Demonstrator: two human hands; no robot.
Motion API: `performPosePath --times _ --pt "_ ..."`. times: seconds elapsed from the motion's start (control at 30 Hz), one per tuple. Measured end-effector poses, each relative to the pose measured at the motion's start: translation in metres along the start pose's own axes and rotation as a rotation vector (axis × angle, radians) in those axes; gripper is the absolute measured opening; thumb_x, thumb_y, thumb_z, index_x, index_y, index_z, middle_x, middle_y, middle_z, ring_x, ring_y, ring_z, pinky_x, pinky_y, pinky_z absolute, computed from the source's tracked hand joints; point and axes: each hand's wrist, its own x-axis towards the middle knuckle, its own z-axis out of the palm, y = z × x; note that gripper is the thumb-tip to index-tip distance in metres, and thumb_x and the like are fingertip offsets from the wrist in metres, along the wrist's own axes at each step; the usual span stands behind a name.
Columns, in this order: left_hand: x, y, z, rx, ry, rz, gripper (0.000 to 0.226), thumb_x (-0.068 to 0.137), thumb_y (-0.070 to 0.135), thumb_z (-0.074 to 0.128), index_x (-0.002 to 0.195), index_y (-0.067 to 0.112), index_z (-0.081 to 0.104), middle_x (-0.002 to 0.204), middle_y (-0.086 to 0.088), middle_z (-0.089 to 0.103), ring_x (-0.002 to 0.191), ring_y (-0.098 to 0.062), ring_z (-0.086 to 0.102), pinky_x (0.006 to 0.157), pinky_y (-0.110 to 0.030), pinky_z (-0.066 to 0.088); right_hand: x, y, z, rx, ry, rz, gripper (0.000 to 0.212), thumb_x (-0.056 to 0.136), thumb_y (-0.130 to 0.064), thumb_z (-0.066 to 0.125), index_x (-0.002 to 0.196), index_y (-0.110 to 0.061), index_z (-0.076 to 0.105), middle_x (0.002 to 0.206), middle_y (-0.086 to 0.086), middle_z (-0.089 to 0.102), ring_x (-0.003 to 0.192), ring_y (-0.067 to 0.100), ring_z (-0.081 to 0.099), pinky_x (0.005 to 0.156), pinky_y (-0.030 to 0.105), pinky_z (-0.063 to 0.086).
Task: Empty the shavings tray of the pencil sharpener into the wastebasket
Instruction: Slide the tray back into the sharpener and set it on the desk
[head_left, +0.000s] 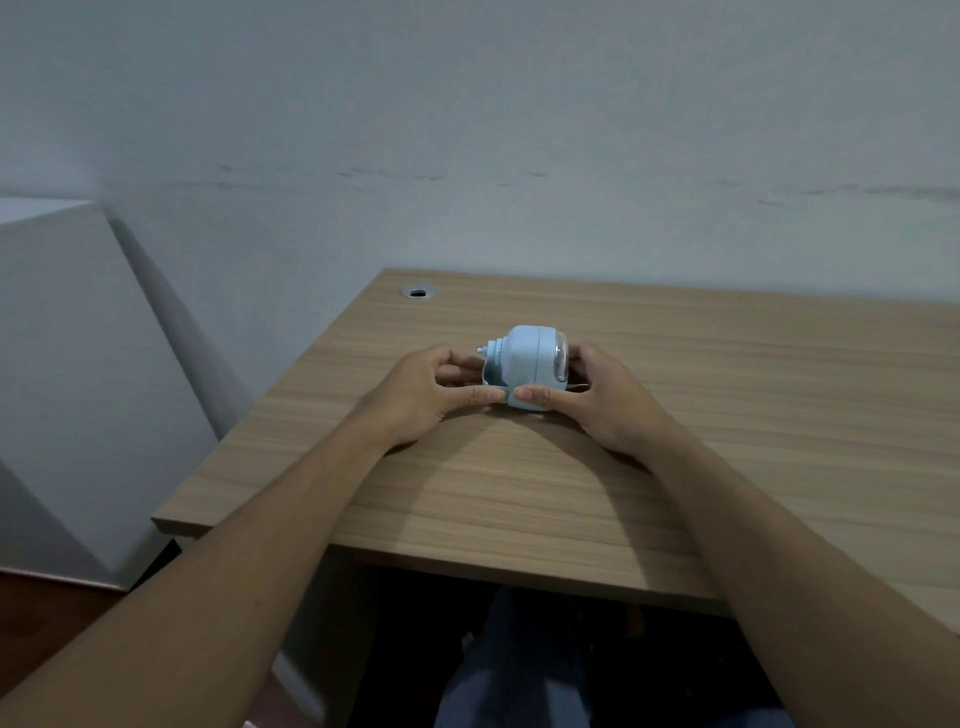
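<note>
Two hands gripping pale blue pencil sharpener (524, 358), sitting on wooden desk (675, 415) near middle. Left hand (415, 397) pinching its left end, thumb pressing low front edge. Right hand (605, 400) cupping right end, thumb meeting left thumb at base. Shavings tray not clearly distinguishable. Cable hole (417, 292) lying at desk's far-left corner.
</note>
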Motion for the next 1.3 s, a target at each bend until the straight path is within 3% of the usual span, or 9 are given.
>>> performPosePath --times 0.13,0.37,0.5,0.57,0.73,0.9,1.1,1.2,1.3 --pt "0.002 0.009 0.014 -0.001 -0.113 0.041 0.058 0.090 0.022 0.092 0.144 0.020 0.071 0.127 0.003 0.086 0.120 -0.007 0.080 0.115 -0.035 0.058 0.000 0.003 0.002 0.039 0.036 0.008 0.073 0.075 -0.049 0.099 0.136 -0.025 0.066 0.120 -0.017 0.078 0.106 -0.010 0.074 0.085 0.007 0.054" --pt "0.009 0.003 0.015 0.123 -0.040 0.068 0.037 0.098 0.030 0.084 0.135 0.027 0.081 0.127 0.012 0.085 0.121 0.000 0.077 0.119 -0.037 0.054 -0.004 -0.001 0.006 0.061 0.087 -0.002 0.079 0.069 -0.059 0.098 0.131 -0.022 0.066 0.120 -0.016 0.078 0.107 -0.003 0.075 0.089 0.017 0.058" --pt "0.010 0.000 0.017 0.129 0.087 0.122 0.029 0.103 0.008 0.076 0.132 0.007 0.082 0.127 -0.006 0.084 0.087 0.026 0.071 0.089 0.001 0.052 -0.010 -0.005 0.007 0.076 0.081 -0.005 0.081 0.066 -0.059 0.099 0.132 -0.026 0.066 0.122 -0.016 0.077 0.090 -0.002 0.076 0.076 0.016 0.056" --pt "0.007 -0.001 0.016 0.108 0.055 0.136 0.031 0.105 0.009 0.074 0.135 0.007 0.080 0.128 -0.005 0.083 0.087 0.030 0.069 0.085 0.004 0.048 -0.011 -0.004 0.006 0.041 0.057 -0.010 0.077 0.072 -0.053 0.099 0.136 -0.028 0.066 0.126 -0.015 0.076 0.090 0.001 0.078 0.077 0.018 0.056" --pt "0.006 0.005 0.014 0.061 -0.025 0.134 0.038 0.106 0.012 0.073 0.144 0.014 0.076 0.135 0.008 0.081 0.106 0.023 0.072 0.095 0.001 0.049 -0.007 -0.001 0.003 -0.006 0.042 -0.036 0.074 0.077 -0.051 0.097 0.143 -0.031 0.068 0.128 -0.015 0.077 0.092 0.005 0.077 0.082 0.018 0.058" --pt "0.024 0.007 0.018 -0.004 -0.064 0.177 0.044 0.110 0.021 0.069 0.154 0.025 0.069 0.142 0.017 0.077 0.133 0.006 0.069 0.113 -0.013 0.050 0.011 0.010 -0.002 0.023 0.098 -0.039 0.077 0.079 -0.059 0.092 0.147 -0.035 0.065 0.137 -0.016 0.073 0.098 0.014 0.078 0.092 0.030 0.064" --pt "0.087 0.005 0.030 0.037 -0.042 0.193 0.044 0.116 0.029 0.058 0.159 0.036 0.061 0.151 0.022 0.070 0.141 0.007 0.063 0.126 -0.025 0.044 0.070 0.032 -0.009 0.008 0.161 -0.054 0.070 0.083 -0.068 0.084 0.147 -0.044 0.065 0.137 -0.015 0.072 0.091 0.015 0.074 0.097 0.039 0.064" --pt "0.132 -0.003 0.035 0.093 -0.038 0.208 0.049 0.116 0.023 0.055 0.163 0.036 0.056 0.155 0.020 0.067 0.144 0.002 0.062 0.130 -0.035 0.042 0.110 0.047 -0.012 -0.031 0.189 -0.053 0.071 0.083 -0.072 0.080 0.146 -0.043 0.066 0.132 -0.011 0.074 0.091 0.018 0.075 0.097 0.042 0.063" --pt "0.183 -0.014 0.039 0.143 -0.029 0.184 0.063 0.112 0.008 0.052 0.165 0.042 0.050 0.158 0.023 0.064 0.148 0.000 0.058 0.133 -0.040 0.039 0.149 0.063 -0.020 -0.055 0.216 -0.057 0.060 0.090 -0.060 0.079 0.145 -0.039 0.069 0.129 -0.008 0.076 0.090 0.013 0.074 0.098 0.039 0.062"
